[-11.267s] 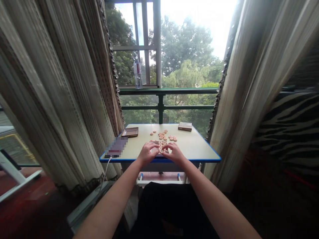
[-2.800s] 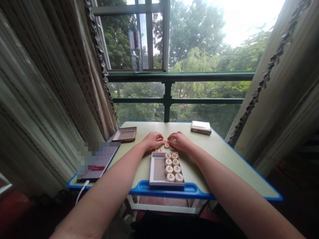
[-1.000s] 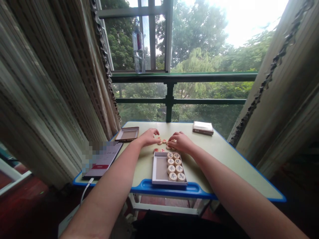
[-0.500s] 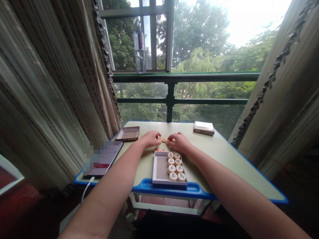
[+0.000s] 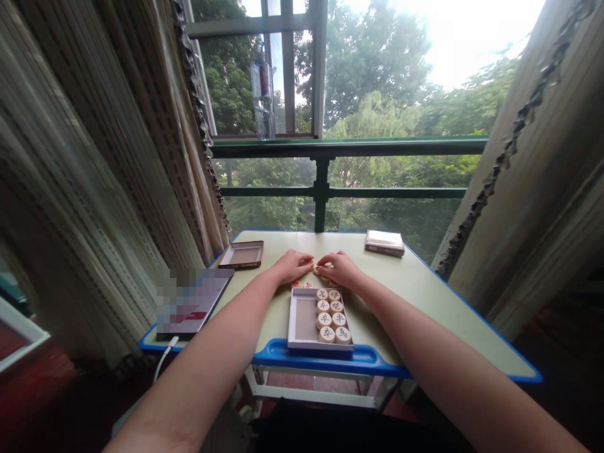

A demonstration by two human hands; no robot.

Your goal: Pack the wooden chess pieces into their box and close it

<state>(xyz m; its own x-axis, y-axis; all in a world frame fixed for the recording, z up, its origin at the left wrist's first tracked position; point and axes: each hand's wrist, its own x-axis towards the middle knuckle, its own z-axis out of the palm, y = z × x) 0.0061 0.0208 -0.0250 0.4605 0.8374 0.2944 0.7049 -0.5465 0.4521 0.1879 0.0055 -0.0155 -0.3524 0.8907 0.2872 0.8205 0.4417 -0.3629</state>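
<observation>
Both hands lie palm down, fingertips nearly meeting. The left hand [image 5: 293, 267] and right hand [image 5: 341, 269] curl over loose pieces [image 5: 302, 285], but I cannot tell whether either grips one. Just nearer than the hands is a tray [image 5: 302, 322] whose right half holds more discs [image 5: 330, 313]. A lid [image 5: 243, 254] lies left of the left hand.

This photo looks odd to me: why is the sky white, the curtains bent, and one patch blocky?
Head view: the sky is blown out to white beside the dim room; the wide lens slants and bows the curtains near the edges; the flat device at the left is pixelated over; the wooden pieces in the tray stay sharp, their marks visible.
</observation>
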